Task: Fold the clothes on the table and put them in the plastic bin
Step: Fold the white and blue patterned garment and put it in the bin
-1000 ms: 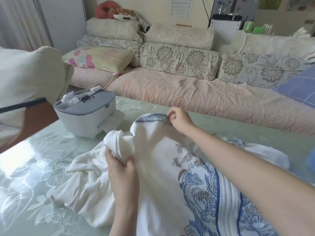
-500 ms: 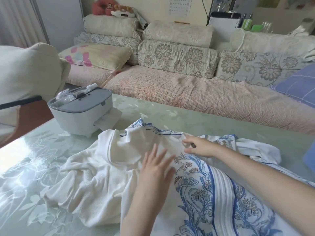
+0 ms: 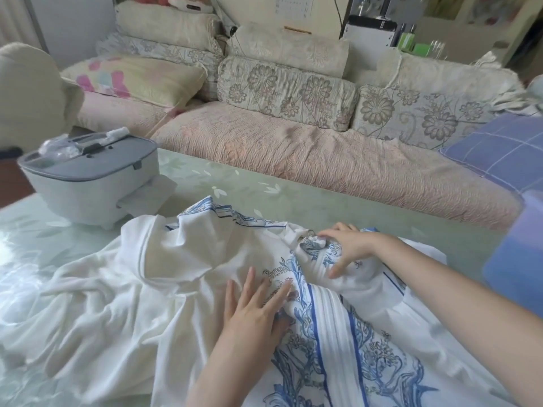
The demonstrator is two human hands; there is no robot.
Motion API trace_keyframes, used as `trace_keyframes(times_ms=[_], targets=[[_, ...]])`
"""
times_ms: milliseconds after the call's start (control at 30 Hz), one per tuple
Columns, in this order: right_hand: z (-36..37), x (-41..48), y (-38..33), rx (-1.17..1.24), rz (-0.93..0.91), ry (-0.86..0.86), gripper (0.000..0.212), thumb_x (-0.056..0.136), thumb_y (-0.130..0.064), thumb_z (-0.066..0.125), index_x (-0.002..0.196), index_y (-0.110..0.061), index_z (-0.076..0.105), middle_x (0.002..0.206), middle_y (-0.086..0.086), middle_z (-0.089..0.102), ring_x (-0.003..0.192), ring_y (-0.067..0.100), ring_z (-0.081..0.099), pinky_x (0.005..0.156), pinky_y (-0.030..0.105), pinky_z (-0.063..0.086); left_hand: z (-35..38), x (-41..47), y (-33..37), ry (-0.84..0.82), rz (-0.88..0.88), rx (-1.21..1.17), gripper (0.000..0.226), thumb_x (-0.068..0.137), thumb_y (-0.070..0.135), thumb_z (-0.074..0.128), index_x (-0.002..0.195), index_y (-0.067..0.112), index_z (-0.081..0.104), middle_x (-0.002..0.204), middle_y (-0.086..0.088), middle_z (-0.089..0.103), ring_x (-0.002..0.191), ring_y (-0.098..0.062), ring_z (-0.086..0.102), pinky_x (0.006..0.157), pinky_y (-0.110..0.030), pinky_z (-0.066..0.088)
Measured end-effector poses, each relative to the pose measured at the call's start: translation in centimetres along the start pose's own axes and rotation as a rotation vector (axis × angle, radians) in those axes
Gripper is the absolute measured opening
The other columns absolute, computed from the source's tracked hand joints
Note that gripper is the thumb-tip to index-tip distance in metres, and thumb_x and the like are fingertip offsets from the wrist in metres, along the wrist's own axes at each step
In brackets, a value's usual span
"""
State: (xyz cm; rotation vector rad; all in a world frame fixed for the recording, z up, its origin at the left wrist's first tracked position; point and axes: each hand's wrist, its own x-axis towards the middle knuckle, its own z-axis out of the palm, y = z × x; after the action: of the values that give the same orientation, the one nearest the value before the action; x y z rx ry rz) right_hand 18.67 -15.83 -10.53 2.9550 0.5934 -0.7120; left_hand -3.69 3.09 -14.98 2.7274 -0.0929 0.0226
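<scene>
Left hand: nearest to me, it comes up from the bottom edge on a bare forearm. The palm is down and the fingers are straight and spread, released, pressing flat on the cloth.
Printed garment: white with blue flower bands, it lies spread across the near counter under both arms, with its blue-trimmed top edge rumpled on the far side.
Right hand: the arm reaches in from the lower right, wrist raised. The fingers are curled and the thumb tucked in, grasping a bunched fold of the printed garment just beyond the left hand.
White garment: plain and creased, it lies in a loose heap on the counter to the left, partly under the printed one.
Counter: pale green glass with a leaf pattern.
Lidded box: white with a grey lid shut, it stands on the far left of the counter, close behind the white garment.
Blue shape: at the right edge, too blurred to name.
Sofa: stands beyond the counter, with flowered cushions along its back.
</scene>
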Motion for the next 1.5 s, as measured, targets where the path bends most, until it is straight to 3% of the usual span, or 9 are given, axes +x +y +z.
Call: trace_keyframes(times_ms=[233, 400, 600, 767, 933, 1067, 1200, 1300, 1500], targets=[[0.4, 0.7, 2.1, 0.172, 0.078, 0.153, 0.102, 0.056, -0.05, 0.086, 0.14, -0.03, 0.031, 0.134, 0.004, 0.037, 0.128, 0.026, 0.04, 0.105, 0.039, 0.037, 1.8, 0.6, 1.4, -0.072, 0.043, 0.007, 0.106, 0.038, 0.086, -0.032, 0.137, 0.056, -0.011, 0.157, 0.012, -0.011, 0.132, -0.006, -0.035, 0.108, -0.041, -0.027], [-0.6, 1.7, 1.0, 0.224, 0.063, 0.125, 0.036, 0.072, -0.025, 0.082, 0.072, -0.019, 0.047, 0.067, 0.002, 0.053, 0.054, 0.019, 0.052, 0.049, 0.024, 0.037, 1.5, 0.2, 1.9, -0.122, 0.046, 0.022, 0.093, 0.029, 0.085, -0.038, 0.118, 0.059, -0.032, 0.155, 0.013, -0.02, 0.128, -0.01, -0.043, 0.106, -0.043, -0.029], [-3.0, 3.0, -1.1, 0.24, 0.202, 0.929, 0.033, 0.083, 0.014, 0.043, 0.098, -0.012, 0.058, 0.094, 0.007, 0.061, 0.081, 0.025, 0.055, 0.057, 0.03, 0.03, 2.0, 0.4, 2.3, -0.086, 0.08, 0.025, 0.085, 0.038, 0.086, -0.033, 0.12, 0.067, -0.022, 0.143, 0.014, -0.034, 0.129, -0.014, -0.042, 0.105, -0.042, -0.031], [-0.3, 5.3, -0.1, 0.317, 0.059, 0.304, 0.065, 0.093, -0.016, 0.054, 0.15, -0.02, 0.023, 0.153, 0.016, 0.025, 0.133, 0.034, 0.036, 0.104, 0.042, 0.036, 4.0, 0.2, 1.1, -0.163, 0.062, 0.172, 0.062, 0.091, 0.07, 0.006, 0.126, 0.045, 0.051, 0.13, -0.003, 0.058, 0.121, -0.028, 0.054, 0.105, -0.044, 0.012], [3.4, 2.0, 1.5, 0.098, -0.049, 0.314, 0.067, 0.096, -0.054, 0.034, 0.15, -0.034, 0.0, 0.154, -0.008, -0.019, 0.143, 0.021, -0.02, 0.115, 0.049, -0.013, 5.1, 0.4, 0.2, -0.09, 0.061, 0.267, 0.074, 0.089, 0.071, 0.006, 0.127, 0.034, 0.057, 0.132, -0.004, 0.057, 0.126, -0.025, 0.049, 0.102, -0.044, 0.018], [6.1, -2.0, 3.2, 0.195, -0.143, 0.112, 0.066, 0.095, -0.055, 0.033, 0.151, -0.035, 0.003, 0.157, -0.01, -0.014, 0.144, 0.009, -0.014, 0.119, 0.041, -0.004, 5.5, 0.3, -0.2, -0.058, 0.072, 0.297, 0.073, 0.086, 0.076, 0.015, 0.132, 0.033, 0.052, 0.136, -0.003, 0.054, 0.13, -0.018, 0.036, 0.102, -0.047, 0.018], [5.7, -6.0, 7.1, 0.594, -0.057, 0.437, 0.04, 0.095, -0.027, 0.054, 0.133, -0.014, 0.052, 0.152, 0.001, 0.03, 0.141, 0.012, 0.024, 0.107, 0.019, 0.021, 5.5, 0.2, -0.4, -0.052, 0.076, 0.333, 0.073, 0.086, 0.076, 0.018, 0.135, 0.032, 0.049, 0.137, -0.004, 0.053, 0.131, -0.019, 0.034, 0.104, -0.045, 0.016], [5.7, -8.7, 11.9, 0.588, 0.286, 0.52, 0.064, 0.077, -0.066, 0.06, 0.107, -0.011, 0.066, 0.108, 0.008, 0.064, 0.104, 0.02, 0.058, 0.083, 0.027, 0.038, 5.6, 0.0, -0.6, -0.07, 0.086, 0.375, 0.072, 0.088, 0.074, 0.018, 0.138, 0.031, 0.047, 0.138, -0.006, 0.052, 0.132, -0.02, 0.032, 0.104, -0.043, 0.017], [4.7, -8.0, 13.9, 0.671, 0.425, 0.434, 0.057, 0.085, -0.056, 0.058, 0.058, -0.009, 0.04, 0.059, 0.003, 0.037, 0.059, 0.015, 0.035, 0.054, 0.031, 0.019, 5.6, 0.2, 1.2, 0.085, 0.147, 0.376, 0.065, 0.09, 0.071, 0.019, 0.141, 0.035, 0.038, 0.143, -0.005, 0.045, 0.138, -0.025, 0.019, 0.106, -0.044, 0.012]])
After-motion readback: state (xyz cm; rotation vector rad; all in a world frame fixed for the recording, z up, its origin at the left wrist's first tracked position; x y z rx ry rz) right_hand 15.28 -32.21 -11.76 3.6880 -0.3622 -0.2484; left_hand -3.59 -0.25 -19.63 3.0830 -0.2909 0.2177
